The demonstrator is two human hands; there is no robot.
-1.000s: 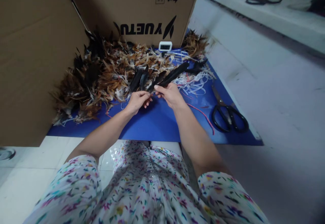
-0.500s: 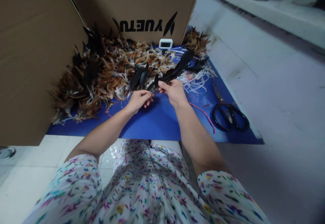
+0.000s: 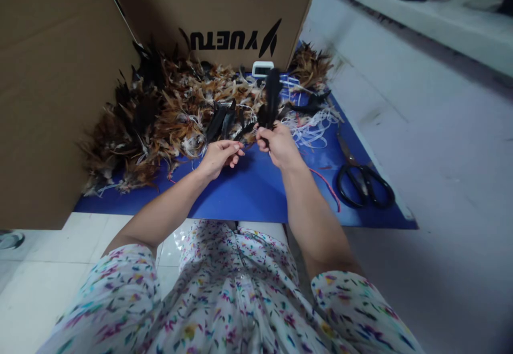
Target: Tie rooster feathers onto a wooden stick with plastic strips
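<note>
My right hand [image 3: 278, 143] is closed around the lower end of a dark bunch of black feathers [image 3: 272, 94], which stands nearly upright over the blue board. To its left, my left hand [image 3: 222, 156] is pinched shut, thumb against finger; whatever lies between the tips is too small to make out. Just beyond the left hand lie other black feathers [image 3: 217, 121] on a pile of brown and cream feathers [image 3: 172, 102]. A short gap separates the two hands.
Cardboard boxes [image 3: 224, 1] wall the back and left. A small white digital display [image 3: 263, 69] stands before the back one. White strips [image 3: 316, 129], a red cord [image 3: 326, 183] and black-handled scissors [image 3: 363, 183] lie on the right of the blue board [image 3: 240, 199].
The black feathers in my right hand have swung from leaning right to nearly upright. That hand has turned and shifted slightly right. My left hand has barely moved.
</note>
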